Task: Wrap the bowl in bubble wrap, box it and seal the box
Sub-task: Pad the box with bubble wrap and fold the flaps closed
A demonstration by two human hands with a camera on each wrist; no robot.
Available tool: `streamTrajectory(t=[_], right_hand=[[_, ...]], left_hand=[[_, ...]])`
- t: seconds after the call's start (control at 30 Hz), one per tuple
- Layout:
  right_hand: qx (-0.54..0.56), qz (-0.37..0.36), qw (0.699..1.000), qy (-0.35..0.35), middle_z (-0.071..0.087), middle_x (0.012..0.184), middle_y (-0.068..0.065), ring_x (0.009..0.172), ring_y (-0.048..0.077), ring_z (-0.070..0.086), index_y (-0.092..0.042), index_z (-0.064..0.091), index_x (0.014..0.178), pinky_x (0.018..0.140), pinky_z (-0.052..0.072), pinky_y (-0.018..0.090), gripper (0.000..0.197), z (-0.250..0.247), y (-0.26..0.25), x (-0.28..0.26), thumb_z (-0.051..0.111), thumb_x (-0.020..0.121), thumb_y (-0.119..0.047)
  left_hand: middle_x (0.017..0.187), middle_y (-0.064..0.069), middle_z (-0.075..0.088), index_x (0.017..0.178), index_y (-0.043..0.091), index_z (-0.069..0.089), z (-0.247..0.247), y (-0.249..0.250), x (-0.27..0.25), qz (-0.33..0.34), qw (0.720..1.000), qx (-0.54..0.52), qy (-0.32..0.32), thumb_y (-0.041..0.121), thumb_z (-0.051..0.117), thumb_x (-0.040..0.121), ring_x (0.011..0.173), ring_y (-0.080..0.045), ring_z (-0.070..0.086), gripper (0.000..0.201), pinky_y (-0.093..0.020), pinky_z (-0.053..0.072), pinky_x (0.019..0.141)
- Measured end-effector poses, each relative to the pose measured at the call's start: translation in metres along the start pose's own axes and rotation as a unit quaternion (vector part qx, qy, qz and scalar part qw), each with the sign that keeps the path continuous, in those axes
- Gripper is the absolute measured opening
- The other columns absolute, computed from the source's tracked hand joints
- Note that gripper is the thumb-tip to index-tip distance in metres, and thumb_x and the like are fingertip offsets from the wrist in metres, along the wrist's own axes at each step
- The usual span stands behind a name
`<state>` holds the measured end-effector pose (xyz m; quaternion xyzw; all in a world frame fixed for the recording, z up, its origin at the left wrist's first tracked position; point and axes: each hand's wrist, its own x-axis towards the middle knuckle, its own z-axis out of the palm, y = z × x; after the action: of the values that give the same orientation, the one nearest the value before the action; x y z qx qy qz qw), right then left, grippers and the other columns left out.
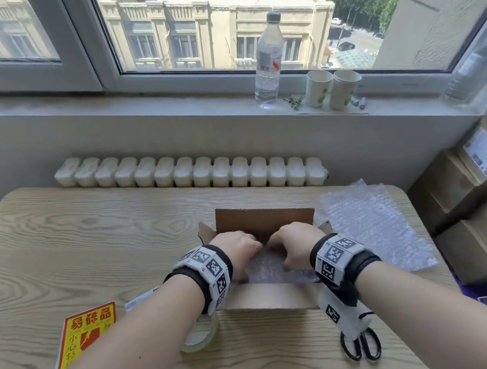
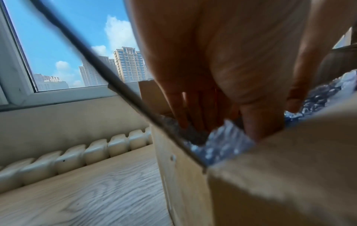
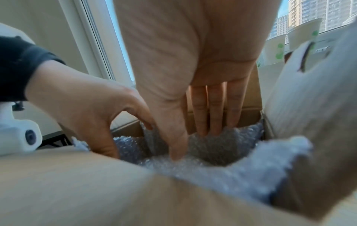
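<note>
An open cardboard box [image 1: 269, 300] stands mid-table with its flaps up. Inside lies a bubble-wrap bundle [image 1: 272, 268]; no bowl shows through the wrap. My left hand [image 1: 237, 246] and right hand [image 1: 295, 239] both reach into the box from above, side by side. In the left wrist view the left hand [image 2: 201, 113] points straight fingers down onto the wrap [image 2: 222, 145] along the box wall [image 2: 183, 175]. The right hand [image 3: 183, 130] presses straight fingers and thumb into the wrap [image 3: 212, 149]. The left hand [image 3: 86, 110] dips in beside it.
A loose bubble-wrap sheet [image 1: 369, 224] lies right of the box. A clear tape roll [image 1: 199, 337] sits under my left forearm, with scissors [image 1: 362, 347] near the front right. A red-yellow fragile sticker [image 1: 86, 335] lies front left. Brown cartons [image 1: 485, 216] stack at the right.
</note>
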<state>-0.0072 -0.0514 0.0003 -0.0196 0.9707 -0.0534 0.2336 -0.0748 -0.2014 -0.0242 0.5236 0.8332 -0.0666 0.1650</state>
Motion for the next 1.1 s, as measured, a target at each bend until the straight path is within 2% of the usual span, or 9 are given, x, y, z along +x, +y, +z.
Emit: streamTrajectory(t=[0.1,0.27,0.43,0.63,0.73,0.83,0.93,1.03,1.1], right_hand=[[0.005,0.009,1.000,-0.011,0.059,0.122,0.002,0.115,0.022,0.054,-0.025,0.053,0.130,0.093,0.049,0.035,0.062,0.014,0.000,-0.005,0.069,0.070,-0.029],[0.004,0.035,0.999,-0.029,0.060,0.117,0.009,0.110,0.028,0.058,-0.011,0.056,0.118,0.089,0.052,0.037,0.051,0.027,0.005,0.001,0.070,0.073,-0.030],[0.013,0.033,0.998,-0.052,0.057,0.122,0.011,0.113,0.031,0.057,-0.013,0.048,0.131,0.091,0.051,0.041,0.056,0.040,0.005,0.012,0.063,0.082,-0.034],[-0.002,0.039,0.998,-0.058,0.053,0.132,0.007,0.119,0.029,0.054,-0.020,0.033,0.143,0.095,0.049,0.040,0.069,0.052,0.006,0.025,0.064,0.082,-0.028],[-0.004,0.036,0.998,-0.047,0.052,0.133,0.006,0.121,0.029,0.053,-0.022,0.028,0.146,0.096,0.048,0.040,0.074,0.056,0.007,0.028,0.065,0.082,-0.028],[-0.002,0.032,0.999,-0.041,0.053,0.132,0.006,0.120,0.029,0.054,-0.023,0.029,0.145,0.095,0.048,0.039,0.071,0.054,0.007,0.027,0.063,0.084,-0.031],[0.013,0.034,0.997,-0.066,0.055,0.131,0.005,0.118,0.029,0.056,-0.024,0.033,0.144,0.095,0.048,0.039,0.065,0.050,0.007,0.028,0.061,0.085,-0.032],[0.022,0.027,0.992,-0.118,0.061,0.125,0.008,0.112,0.029,0.059,-0.017,0.047,0.134,0.093,0.051,0.039,0.054,0.037,0.004,0.028,0.064,0.083,-0.025],[0.033,0.020,0.992,-0.124,0.064,0.119,0.010,0.109,0.030,0.060,-0.013,0.057,0.126,0.091,0.052,0.038,0.046,0.025,0.005,0.027,0.063,0.081,-0.021]], left_hand=[[0.122,-0.002,0.058,0.126,0.018,0.052,0.008,-0.001,0.000,-0.018,1.000,-0.011,-0.013,0.031,0.066,0.077,0.115,-0.023,0.055,0.052,-0.035,0.049,0.091],[0.119,-0.010,0.061,0.117,0.009,0.054,0.012,-0.004,0.003,-0.051,0.996,-0.017,-0.073,0.022,0.064,0.079,0.111,-0.029,0.058,0.042,-0.039,0.049,0.092],[0.124,-0.009,0.060,0.121,0.010,0.053,0.019,-0.005,0.011,-0.052,0.994,-0.019,-0.097,0.017,0.060,0.083,0.113,-0.029,0.058,0.039,-0.038,0.048,0.095],[0.126,-0.005,0.059,0.131,0.013,0.049,0.028,-0.005,0.028,-0.073,0.989,-0.017,-0.130,0.016,0.072,0.077,0.113,-0.026,0.059,0.058,-0.038,0.050,0.094],[0.127,-0.003,0.059,0.130,0.015,0.050,0.033,-0.006,0.033,-0.079,0.987,-0.018,-0.135,0.016,0.074,0.077,0.113,-0.025,0.059,0.058,-0.039,0.050,0.095],[0.126,-0.001,0.059,0.130,0.017,0.050,0.034,-0.007,0.033,-0.082,0.988,-0.018,-0.129,0.016,0.072,0.079,0.112,-0.024,0.059,0.056,-0.038,0.050,0.093],[0.119,-0.002,0.063,0.123,0.018,0.055,0.031,-0.006,0.032,-0.080,0.987,-0.037,-0.133,0.021,0.067,0.082,0.107,-0.024,0.062,0.042,-0.038,0.052,0.090],[0.108,-0.002,0.067,0.112,0.018,0.061,0.025,-0.008,0.025,-0.069,0.989,-0.063,-0.117,0.028,0.067,0.080,0.100,-0.025,0.065,0.033,-0.037,0.054,0.085],[0.106,-0.003,0.068,0.109,0.018,0.063,0.017,-0.012,0.019,-0.067,0.991,-0.082,-0.076,0.035,0.068,0.079,0.099,-0.025,0.063,0.035,-0.032,0.052,0.082]])
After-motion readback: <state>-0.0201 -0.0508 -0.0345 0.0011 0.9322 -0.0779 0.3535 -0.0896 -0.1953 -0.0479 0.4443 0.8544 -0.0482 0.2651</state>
